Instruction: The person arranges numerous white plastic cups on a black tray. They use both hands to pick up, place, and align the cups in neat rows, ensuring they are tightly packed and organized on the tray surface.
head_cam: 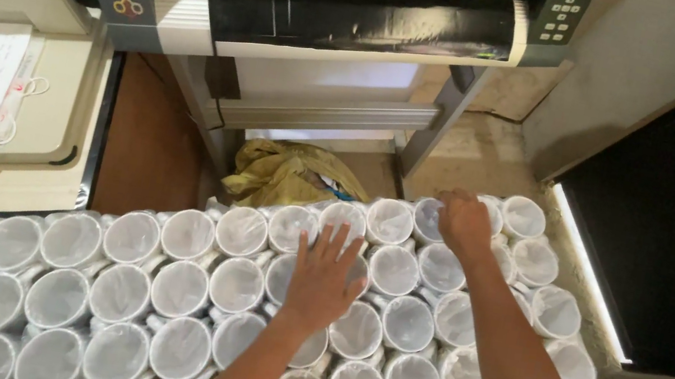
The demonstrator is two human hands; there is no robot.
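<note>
both hands lie on wrapped white mugs (243, 231): left grip (325, 277) spread, right grip (463, 222) curled.

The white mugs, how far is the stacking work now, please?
Done, it seems: many wrapped white mugs stand packed rim-up in tight rows. In hand: the left hand lies flat on mugs in the middle, and the right hand rests on a mug at the far edge. Left to do: the pictures show no loose mugs waiting, so I cannot tell.
</note>
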